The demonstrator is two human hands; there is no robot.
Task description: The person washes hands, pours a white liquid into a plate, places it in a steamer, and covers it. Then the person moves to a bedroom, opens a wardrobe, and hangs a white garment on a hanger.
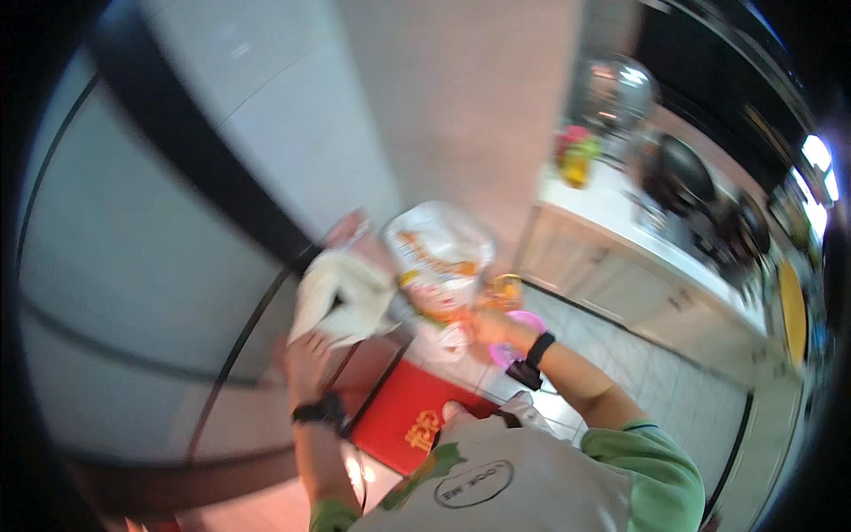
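Note:
My left hand [309, 362] is at the near edge of a cream-coloured bag [346, 286], its fingers on the edge and its thumb hidden. The bag's mouth gapes around a dark opening. Right of it stands a large white plastic bag [442, 243] with orange print. My right hand [492, 326] grips the lower front part of the printed bag, beside a whitish crumpled piece [453, 342]. Motion blur hides the exact finger positions. A pinkish plastic bag [349, 233] shows behind the cream one.
A purple-pink plastic basin [528, 320] and an orange basket [505, 290] stand beyond my right hand. A red mat [395, 415] lies by my feet. Large grey panels [133, 266] rise at left. On the right, a white counter [585, 206] carries a black pan [685, 171].

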